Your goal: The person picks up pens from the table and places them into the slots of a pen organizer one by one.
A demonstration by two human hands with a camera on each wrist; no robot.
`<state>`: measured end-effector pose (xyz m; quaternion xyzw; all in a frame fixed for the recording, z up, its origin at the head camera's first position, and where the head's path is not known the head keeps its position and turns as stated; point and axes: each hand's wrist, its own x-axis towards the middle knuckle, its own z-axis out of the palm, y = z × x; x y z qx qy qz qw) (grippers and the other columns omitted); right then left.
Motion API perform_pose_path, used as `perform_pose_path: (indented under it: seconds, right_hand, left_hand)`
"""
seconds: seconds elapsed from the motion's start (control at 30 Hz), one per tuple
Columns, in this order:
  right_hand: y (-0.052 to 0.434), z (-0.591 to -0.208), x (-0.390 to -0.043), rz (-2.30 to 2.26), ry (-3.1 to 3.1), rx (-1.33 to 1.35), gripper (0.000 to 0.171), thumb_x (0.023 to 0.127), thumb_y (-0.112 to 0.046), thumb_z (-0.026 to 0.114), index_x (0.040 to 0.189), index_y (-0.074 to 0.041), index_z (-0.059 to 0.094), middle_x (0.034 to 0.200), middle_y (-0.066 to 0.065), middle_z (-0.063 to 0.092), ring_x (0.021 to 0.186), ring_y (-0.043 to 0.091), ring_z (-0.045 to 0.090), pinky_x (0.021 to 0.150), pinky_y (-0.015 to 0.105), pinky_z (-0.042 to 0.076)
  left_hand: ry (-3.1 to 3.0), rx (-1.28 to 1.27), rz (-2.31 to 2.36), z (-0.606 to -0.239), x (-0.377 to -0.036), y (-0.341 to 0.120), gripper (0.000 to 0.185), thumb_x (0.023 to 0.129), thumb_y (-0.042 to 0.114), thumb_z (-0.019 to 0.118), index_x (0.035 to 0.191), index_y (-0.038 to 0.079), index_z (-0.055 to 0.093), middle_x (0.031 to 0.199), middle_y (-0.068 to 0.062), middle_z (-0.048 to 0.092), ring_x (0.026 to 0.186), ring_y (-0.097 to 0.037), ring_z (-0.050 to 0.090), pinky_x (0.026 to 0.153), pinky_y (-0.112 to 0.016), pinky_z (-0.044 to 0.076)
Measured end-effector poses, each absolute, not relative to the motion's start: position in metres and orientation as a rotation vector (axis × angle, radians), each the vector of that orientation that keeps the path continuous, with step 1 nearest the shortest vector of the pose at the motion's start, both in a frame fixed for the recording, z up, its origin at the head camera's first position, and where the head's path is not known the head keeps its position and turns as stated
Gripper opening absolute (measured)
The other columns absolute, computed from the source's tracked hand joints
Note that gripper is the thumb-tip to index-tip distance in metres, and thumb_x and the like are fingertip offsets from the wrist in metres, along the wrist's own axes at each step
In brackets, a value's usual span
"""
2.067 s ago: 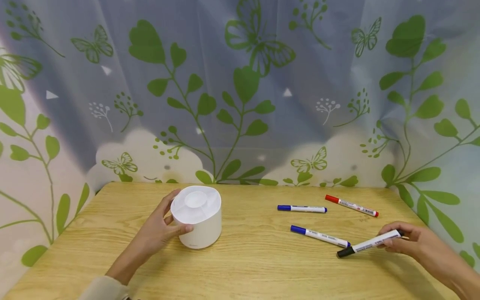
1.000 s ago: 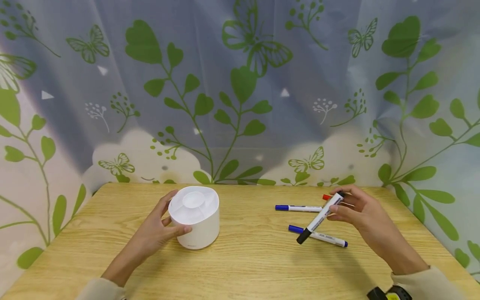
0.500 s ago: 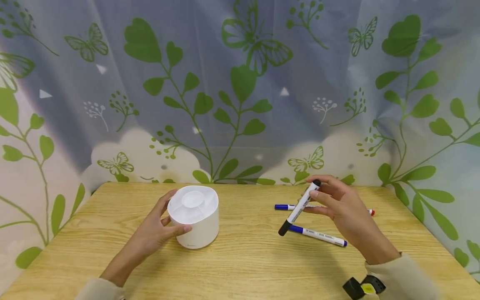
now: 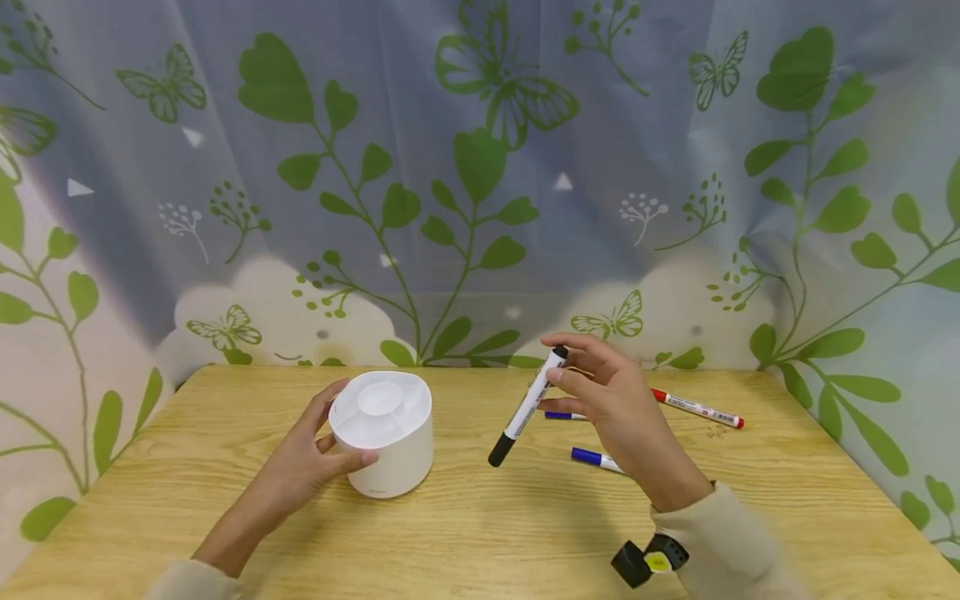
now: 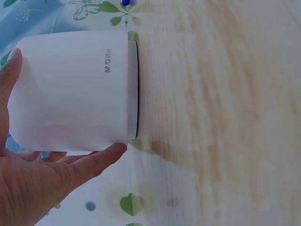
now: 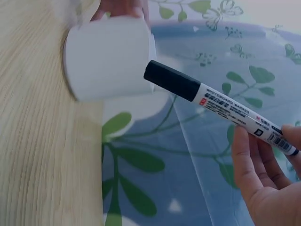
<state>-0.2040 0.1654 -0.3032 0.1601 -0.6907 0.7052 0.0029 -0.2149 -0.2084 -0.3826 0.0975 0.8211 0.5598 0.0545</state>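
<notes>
Head view: the left hand [image 4: 300,468] curls round the side of a white pen holder [image 4: 384,433], thumb on the near wall and fingers on the far wall; the holder stands upright on the wooden table [image 4: 480,533], left of its middle and closer to the back edge than the front. The right hand [image 4: 615,400] hovers above the table right of the middle and pinches a black-capped marker [image 4: 527,407] by its rear end, cap pointing down and to the left, clear of the surface and well apart from the holder. Behind and under this hand lie 2 blue-capped markers [image 4: 592,457], both partly hidden. A red-capped marker [image 4: 697,407] lies toward the back right corner. A leaf-and-butterfly curtain [image 4: 480,167] hangs behind the table.

Left wrist view: the left hand [image 5: 33,179] grips the pen holder [image 5: 75,89], thumb tip near its base and a fingertip at its upper rim.

Right wrist view: the fingers of the right hand [image 6: 263,179] hold the tail of the black-capped marker [image 6: 216,106]; its cap points toward the pen holder [image 6: 108,56], with a gap between them.
</notes>
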Motion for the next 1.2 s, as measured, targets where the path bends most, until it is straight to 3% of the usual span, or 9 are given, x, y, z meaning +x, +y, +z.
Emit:
perform_pose_path:
  seconds: [0.43,0.73,1.07,1.2]
  right_hand:
    - [0.1,-0.301,-0.204,2.347,-1.886,0.466,0.034,0.1,0.007,0.062,0.133,-0.003,0.058,0.104,0.003,0.067,0.097,0.018,0.071,0.09,0.048,0.064]
    - [0.067,-0.309,-0.204,2.405,-1.729,0.487,0.027,0.098,0.011,0.063,0.12,-0.006,0.062,0.1,0.001,0.069,0.096,0.017,0.07,0.089,0.047,0.065]
    - [0.038,-0.327,-0.204,2.38,-1.762,0.508,0.028,0.096,0.013,0.064,0.122,0.006,0.06,0.102,0.003,0.068,0.093,0.013,0.07,0.086,0.037,0.066]
    - [0.032,-0.334,-0.204,2.372,-1.793,0.505,0.027,0.095,0.012,0.066,0.121,0.007,0.06,0.107,0.013,0.069,0.094,0.012,0.07,0.086,0.034,0.065]
  left_hand:
    - [2.486,0.307,1.704,-0.382,-0.214,-0.21,0.113,0.09,0.022,0.086,0.17,0.02,0.006,0.176,-0.02,0.006,0.153,-0.057,0.025,0.11,-0.055,0.052]
    - [2.478,0.329,1.734,-0.381,-0.214,-0.208,0.111,0.09,0.02,0.085,0.169,0.018,0.008,0.176,-0.019,0.007,0.152,-0.055,0.029,0.104,-0.042,0.056]
    - [2.475,0.33,1.728,-0.384,-0.214,-0.208,0.11,0.09,0.021,0.085,0.169,0.021,0.008,0.175,-0.02,0.008,0.151,-0.057,0.029,0.102,-0.041,0.058]
    - [2.453,0.339,1.749,-0.384,-0.215,-0.207,0.109,0.091,0.02,0.084,0.169,0.023,0.009,0.175,-0.018,0.009,0.151,-0.056,0.03,0.097,-0.032,0.057]
